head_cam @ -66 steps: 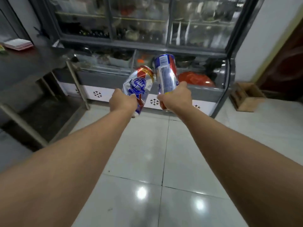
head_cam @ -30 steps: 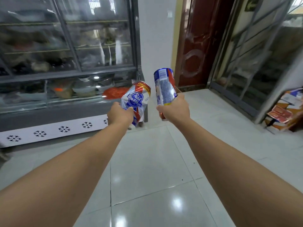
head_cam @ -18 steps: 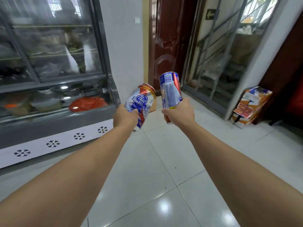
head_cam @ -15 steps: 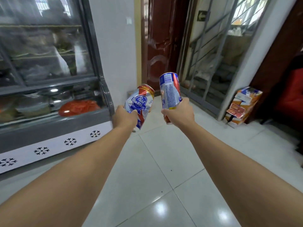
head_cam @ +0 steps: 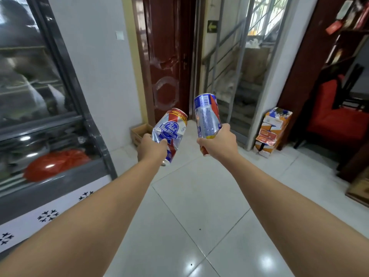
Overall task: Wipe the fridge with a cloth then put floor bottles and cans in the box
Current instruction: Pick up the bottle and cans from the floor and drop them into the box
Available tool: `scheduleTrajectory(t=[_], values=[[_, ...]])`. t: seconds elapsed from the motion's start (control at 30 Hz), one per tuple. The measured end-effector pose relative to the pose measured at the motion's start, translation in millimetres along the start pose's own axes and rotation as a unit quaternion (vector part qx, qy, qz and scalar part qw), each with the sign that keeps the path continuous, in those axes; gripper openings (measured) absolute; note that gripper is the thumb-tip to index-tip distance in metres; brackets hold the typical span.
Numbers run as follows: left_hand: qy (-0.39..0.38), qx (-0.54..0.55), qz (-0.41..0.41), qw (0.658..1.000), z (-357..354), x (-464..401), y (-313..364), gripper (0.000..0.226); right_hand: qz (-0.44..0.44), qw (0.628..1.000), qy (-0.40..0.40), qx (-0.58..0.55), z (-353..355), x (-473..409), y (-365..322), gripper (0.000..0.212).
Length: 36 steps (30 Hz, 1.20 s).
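At far left we see one fridge [head_cam: 50,120] with glass doors; a red bag [head_cam: 54,163] lies inside its lower compartment. Beside its right end, against the wall, stands one open box [head_cam: 139,131], partly hidden behind the left hand. We count two hands and two cans, one can per hand, both raised above the tiled floor [head_cam: 199,206]. The left hand [head_cam: 151,149] has its fingers wrapped tightly round the lower half of a dented can [head_cam: 169,130], which tilts to the right and shows a blue ribbon label. The right hand [head_cam: 218,143] has its fingers curled closed round the base of a second can [head_cam: 206,115], nearly upright, leaning slightly left. The two cans are near each other but apart. Behind them we note one dark red door [head_cam: 165,56]. Farther right, one stack of printed cartons [head_cam: 273,130] rests on the floor against a white pillar, and one red chair [head_cam: 335,120] stands at the far right.
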State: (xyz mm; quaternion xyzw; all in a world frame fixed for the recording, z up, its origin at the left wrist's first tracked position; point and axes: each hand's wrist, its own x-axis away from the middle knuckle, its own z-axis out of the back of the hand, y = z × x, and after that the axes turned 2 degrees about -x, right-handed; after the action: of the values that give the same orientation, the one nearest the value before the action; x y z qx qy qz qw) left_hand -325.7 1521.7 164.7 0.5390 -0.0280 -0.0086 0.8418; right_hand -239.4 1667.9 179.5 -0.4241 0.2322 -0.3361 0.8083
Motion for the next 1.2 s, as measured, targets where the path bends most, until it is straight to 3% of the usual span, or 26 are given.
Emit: scheduleTrajectory(t=[0.27, 0.63, 1.2], values=[[0.005, -0.010, -0.006, 1.000, -96.6, -62.9, 40.4, 0.036, 0.001, 1.000, 0.005, -0.002, 17.5, -117.6, 31.9, 0.070], [0.032, -0.001, 0.041, 0.999, -251.8, -145.6, 110.1, 0.045, 0.022, 0.999, -0.049, 0.009, 47.2, -320.3, 78.1, 0.069], [0.032, -0.004, 0.055, 0.998, -407.0, -373.2, 173.5, 0.041, 0.028, 0.998, -0.057, 0.016, 0.9, -587.7, 84.1, 0.067]])
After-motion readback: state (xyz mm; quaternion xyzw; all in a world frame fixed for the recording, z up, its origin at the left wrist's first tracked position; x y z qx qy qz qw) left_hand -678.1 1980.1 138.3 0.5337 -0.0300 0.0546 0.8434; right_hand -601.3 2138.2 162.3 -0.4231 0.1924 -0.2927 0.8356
